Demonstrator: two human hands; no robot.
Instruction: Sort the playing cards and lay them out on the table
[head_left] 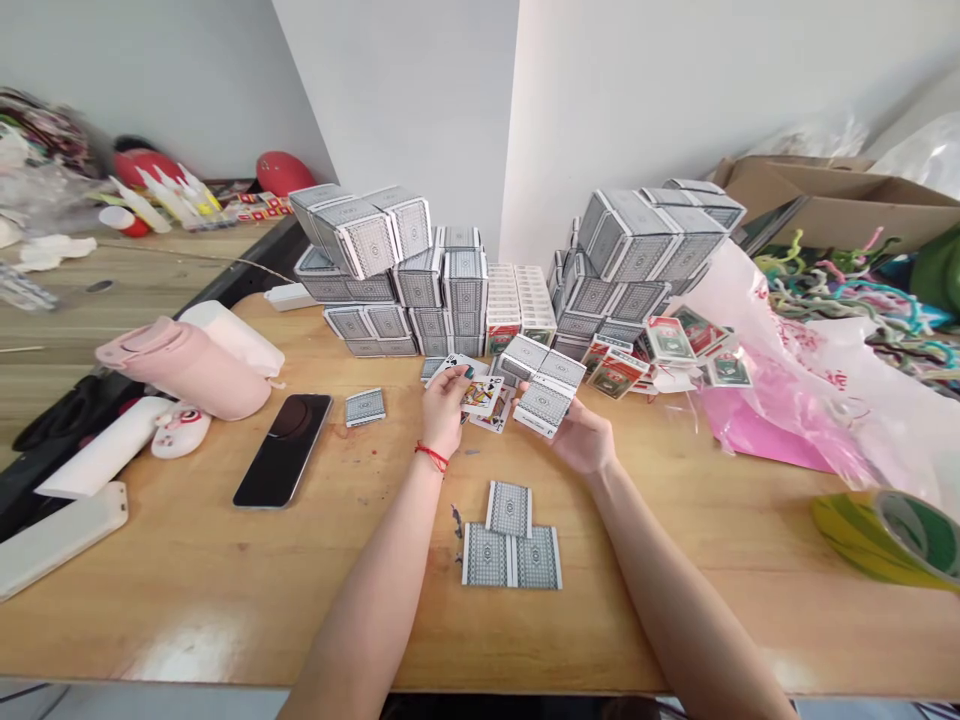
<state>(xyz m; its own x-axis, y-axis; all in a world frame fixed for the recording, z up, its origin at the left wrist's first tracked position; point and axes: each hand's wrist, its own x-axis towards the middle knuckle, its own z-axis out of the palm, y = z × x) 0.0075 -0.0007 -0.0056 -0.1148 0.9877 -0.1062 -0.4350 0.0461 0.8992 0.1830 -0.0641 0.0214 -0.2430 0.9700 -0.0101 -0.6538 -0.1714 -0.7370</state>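
My left hand [448, 405], a red string at its wrist, pinches playing cards [482, 397] whose faces are turned up, a queen or similar picture card among them. My right hand [583, 437] is wrapped under several playing cards with grey patterned backs [545, 402], fanned in a T-like shape. Both hands are raised over the table, close together. Below them lie three grey card-back piles [510, 510], one overlapping the two in front. A separate grey-backed pile [365, 407] lies left of my left hand.
Tall stacks of grey card blocks stand at the back left [367, 240] and back right [637, 240], with card boxes [519, 300] between. A phone [283, 450], a pink bottle [187, 368] and white cases are left. Green-yellow tape [855, 530], pink plastic [772, 430] and a carton [840, 205] are right.
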